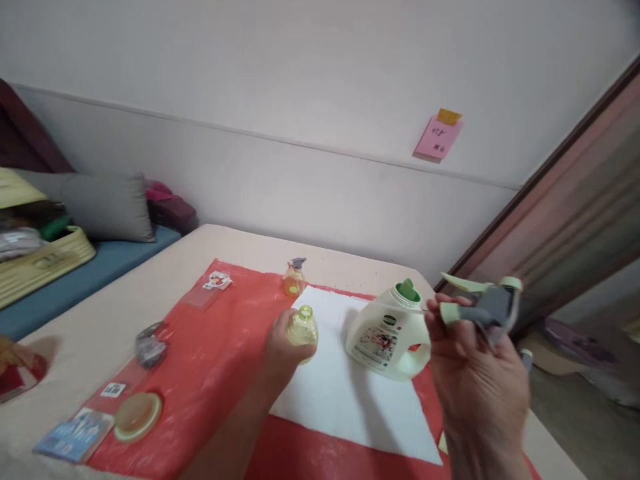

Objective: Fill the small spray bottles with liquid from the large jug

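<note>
My left hand [283,347] is closed around a small yellow-green clear bottle [304,330], upright, its neck uncovered. In my right hand [480,373] is a grey and pale green spray trigger head [487,303], held up at the right, apart from the bottle; a thin tube seems to stick out leftward from it. Between the two hands stands a large white detergent jug [383,333] with a green spout and a printed label. It rests on a white cloth [320,393]. Behind the left hand is a small spray bottle [294,280] holding orange liquid, with a grey head.
A red plastic sheet [210,347] covers much of the table [60,360]. At its left lie a round lid [139,417], a blue packet [75,437] and a dark wrapped item [151,345]. A wall [300,180] rises behind; a yellow basket [45,260] stands far left.
</note>
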`<state>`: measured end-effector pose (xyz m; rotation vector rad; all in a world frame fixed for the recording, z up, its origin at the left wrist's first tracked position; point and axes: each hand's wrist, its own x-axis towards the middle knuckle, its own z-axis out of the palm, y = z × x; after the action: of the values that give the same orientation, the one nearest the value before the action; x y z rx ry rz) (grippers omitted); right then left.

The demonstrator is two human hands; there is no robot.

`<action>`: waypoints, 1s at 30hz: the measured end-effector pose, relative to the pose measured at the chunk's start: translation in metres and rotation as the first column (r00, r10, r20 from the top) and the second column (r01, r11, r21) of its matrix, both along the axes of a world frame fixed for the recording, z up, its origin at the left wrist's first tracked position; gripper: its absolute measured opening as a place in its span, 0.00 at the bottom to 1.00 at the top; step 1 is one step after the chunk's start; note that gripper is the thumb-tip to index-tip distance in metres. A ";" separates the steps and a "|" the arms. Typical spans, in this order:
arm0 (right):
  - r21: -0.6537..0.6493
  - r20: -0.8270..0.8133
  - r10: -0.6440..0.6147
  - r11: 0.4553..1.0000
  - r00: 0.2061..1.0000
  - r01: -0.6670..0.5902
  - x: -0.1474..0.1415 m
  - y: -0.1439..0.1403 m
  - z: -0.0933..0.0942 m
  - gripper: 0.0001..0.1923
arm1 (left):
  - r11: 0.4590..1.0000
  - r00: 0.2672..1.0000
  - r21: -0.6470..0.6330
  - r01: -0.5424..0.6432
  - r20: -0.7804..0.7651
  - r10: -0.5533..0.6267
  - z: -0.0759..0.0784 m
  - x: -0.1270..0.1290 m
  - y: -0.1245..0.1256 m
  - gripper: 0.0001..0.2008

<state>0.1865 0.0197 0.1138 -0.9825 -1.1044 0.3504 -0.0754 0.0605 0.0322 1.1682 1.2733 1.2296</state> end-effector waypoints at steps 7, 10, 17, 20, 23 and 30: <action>-0.081 -0.178 0.109 0.989 0.978 -0.125 -0.001 -0.024 0.007 0.14 | 0.995 0.963 0.040 0.095 -0.257 -0.081 -0.007 0.027 -0.012 0.34; -0.090 -0.189 0.156 0.980 0.970 -0.175 -0.005 -0.025 0.007 0.12 | 0.990 0.939 0.108 0.088 -0.342 -0.046 -0.017 0.029 -0.009 0.34; -0.164 -0.366 0.203 0.947 0.908 -0.278 -0.018 -0.020 0.001 0.17 | 0.960 0.867 0.240 0.142 -0.498 -0.004 -0.031 0.032 -0.010 0.33; -0.223 -0.383 0.249 0.909 0.890 -0.351 -0.025 -0.014 -0.014 0.19 | 0.956 0.868 0.251 0.152 -0.496 -0.007 -0.029 0.035 -0.013 0.33; -0.277 -0.334 0.304 0.873 0.892 -0.401 -0.032 -0.004 -0.034 0.22 | 0.967 0.880 0.198 0.160 -0.473 -0.049 -0.021 0.036 -0.017 0.34; -0.341 -0.334 0.415 0.784 0.846 -0.519 -0.048 0.008 -0.059 0.23 | 0.954 0.852 0.238 0.181 -0.523 -0.032 -0.002 0.038 -0.031 0.33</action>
<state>0.1390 0.0278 0.0549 -0.9914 -1.0592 1.1358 -0.0375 0.0291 0.0305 1.8450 1.4187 1.0687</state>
